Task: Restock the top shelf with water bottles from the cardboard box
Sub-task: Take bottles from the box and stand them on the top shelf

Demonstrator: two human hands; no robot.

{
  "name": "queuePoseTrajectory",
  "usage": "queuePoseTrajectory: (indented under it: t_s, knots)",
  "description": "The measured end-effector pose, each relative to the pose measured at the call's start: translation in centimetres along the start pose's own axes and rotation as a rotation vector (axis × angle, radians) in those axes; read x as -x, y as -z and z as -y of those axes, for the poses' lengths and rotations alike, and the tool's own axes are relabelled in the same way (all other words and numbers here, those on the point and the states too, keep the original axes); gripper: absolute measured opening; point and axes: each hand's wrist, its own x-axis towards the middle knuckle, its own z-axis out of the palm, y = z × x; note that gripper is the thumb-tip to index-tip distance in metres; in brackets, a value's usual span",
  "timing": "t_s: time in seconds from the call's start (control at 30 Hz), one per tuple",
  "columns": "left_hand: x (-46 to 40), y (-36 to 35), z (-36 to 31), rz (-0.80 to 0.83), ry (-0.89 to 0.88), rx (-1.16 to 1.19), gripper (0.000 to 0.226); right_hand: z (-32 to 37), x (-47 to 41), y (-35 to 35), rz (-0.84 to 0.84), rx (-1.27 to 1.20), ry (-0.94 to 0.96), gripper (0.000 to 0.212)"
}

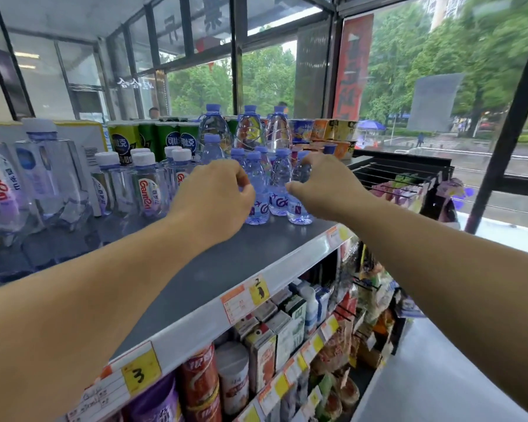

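Note:
Several small water bottles with blue caps stand in a cluster on the dark top shelf [226,269]. My left hand [214,199] hovers at the cluster's left side. Its fingers are loosely curled against the front bottle [258,193] and do not wrap it. My right hand [323,187] reaches in from the right. Its fingers lie over the shoulder and its thumb in front of the rightmost bottle [299,205], which stands on the shelf. The cardboard box is out of view.
Three taller blue-capped bottles [249,129] stand behind the cluster. White-capped Ganten bottles [148,187] fill the shelf's left. Green cans [171,138] and noodle cups [326,129] line the back. Lower shelves hold snacks, and a wire rack [390,181] stands to the right.

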Motion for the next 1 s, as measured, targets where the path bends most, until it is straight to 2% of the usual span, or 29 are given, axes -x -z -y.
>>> queuePoseTrajectory:
  t_s: [0.17, 0.4, 0.6, 0.77, 1.0]
  knots:
    - [1.8, -1.7, -4.0, 0.098, -0.045, 0.034, 0.013, -0.3, 5.2, 2.2, 0.023, 0.062, -0.024, 0.046]
    - [8.2, -2.6, -11.1, 0.322, -0.064, 0.072, 0.025, -4.7, 15.2, 6.7, 0.101, 0.137, -0.135, 0.053]
    - [17.1, -4.4, -18.1, 0.423, -0.054, 0.112, 0.027, -8.9, 26.0, 10.5, 0.116, 0.144, -0.192, 0.047]
    - [22.4, -4.8, -22.6, 0.504, -0.059, 0.198, 0.035, -10.9, 32.2, 12.6, 0.104, 0.157, -0.233, 0.032]
    - [28.5, -6.7, -24.0, 0.508, -0.138, 0.221, 0.037, -13.1, 39.2, 11.1, 0.096, 0.174, -0.297, 0.054]
